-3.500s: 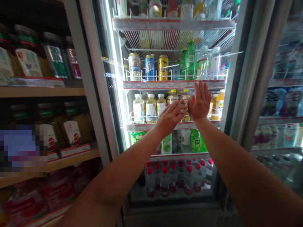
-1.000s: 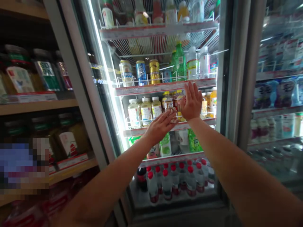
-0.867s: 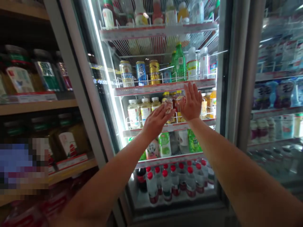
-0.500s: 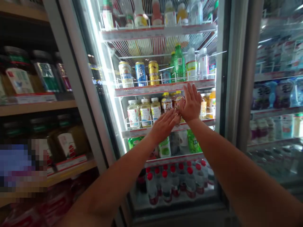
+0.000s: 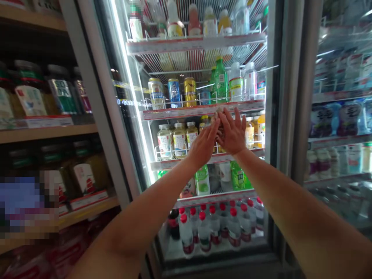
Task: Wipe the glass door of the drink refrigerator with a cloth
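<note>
My left hand [image 5: 205, 143] reaches up from the lower left, its fingers stretched out and close together. Beside it, fingers spread, is my right hand [image 5: 232, 131]. The two hands meet at the fingertips in front of the glass-fronted drinks cooler [image 5: 203, 44], over its middle shelves. A small pale, mottled shape [image 5: 219, 130] shows between them; whether it is a reflection or an object is unclear. Behind the hands stand jars with white lids [image 5: 179, 140], cans [image 5: 190, 92] and a green bottle [image 5: 221, 79].
Wooden shelves [image 5: 49, 131] with dark bottles [image 5: 30, 89] stand at the left. Red-capped bottles [image 5: 204, 230] fill the cooler's bottom. A metal door frame [image 5: 299, 89] parts it from another stocked cooler on the right. A blurred-out patch covers the lower left.
My left hand has moved up and slightly right. My right hand's fingers are spread wider and tilt more to the left. The view has shifted slightly.
</note>
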`<state>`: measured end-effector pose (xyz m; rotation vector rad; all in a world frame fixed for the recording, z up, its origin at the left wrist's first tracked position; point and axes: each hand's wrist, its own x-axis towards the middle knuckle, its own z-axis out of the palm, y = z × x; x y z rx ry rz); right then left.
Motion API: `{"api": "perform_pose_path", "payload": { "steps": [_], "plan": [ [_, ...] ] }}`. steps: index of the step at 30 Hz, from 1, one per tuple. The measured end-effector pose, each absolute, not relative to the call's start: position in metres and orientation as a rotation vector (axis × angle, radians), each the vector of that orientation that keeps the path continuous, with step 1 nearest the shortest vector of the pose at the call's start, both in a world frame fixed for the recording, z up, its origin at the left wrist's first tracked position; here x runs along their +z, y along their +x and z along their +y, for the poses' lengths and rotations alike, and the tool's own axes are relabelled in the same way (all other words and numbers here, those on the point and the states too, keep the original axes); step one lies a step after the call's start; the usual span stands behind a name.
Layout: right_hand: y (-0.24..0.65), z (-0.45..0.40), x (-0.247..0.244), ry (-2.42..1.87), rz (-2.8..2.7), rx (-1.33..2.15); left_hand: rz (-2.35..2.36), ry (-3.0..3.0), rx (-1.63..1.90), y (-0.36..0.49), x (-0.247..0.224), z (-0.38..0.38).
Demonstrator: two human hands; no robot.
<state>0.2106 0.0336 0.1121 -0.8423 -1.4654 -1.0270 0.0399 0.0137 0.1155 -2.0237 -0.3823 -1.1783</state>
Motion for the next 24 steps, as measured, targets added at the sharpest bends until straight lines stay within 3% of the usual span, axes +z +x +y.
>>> {"api": "perform_pose_path", "payload": {
  "steps": [4, 9, 13, 24],
  "plan": [
    [0.209, 0.032, 0.109, -0.799, -1.501, -1.100, -0.384, -1.917, -0.903, -0.021, 0.119, 0.009],
    [0.211, 0.037, 0.111, -0.734, -1.401, -1.028, -0.733, -1.672, -1.008, -0.085, 0.131, 0.019],
    [0.214, 0.047, 0.114, -0.707, -1.215, -0.978, -0.850, -1.676, -1.033, -0.091, 0.122, 0.023],
    [0.206, 0.030, 0.106, -0.748, -1.462, -0.994, -1.066, -1.581, -1.328, -0.084, 0.109, 0.016]
  ]
}}
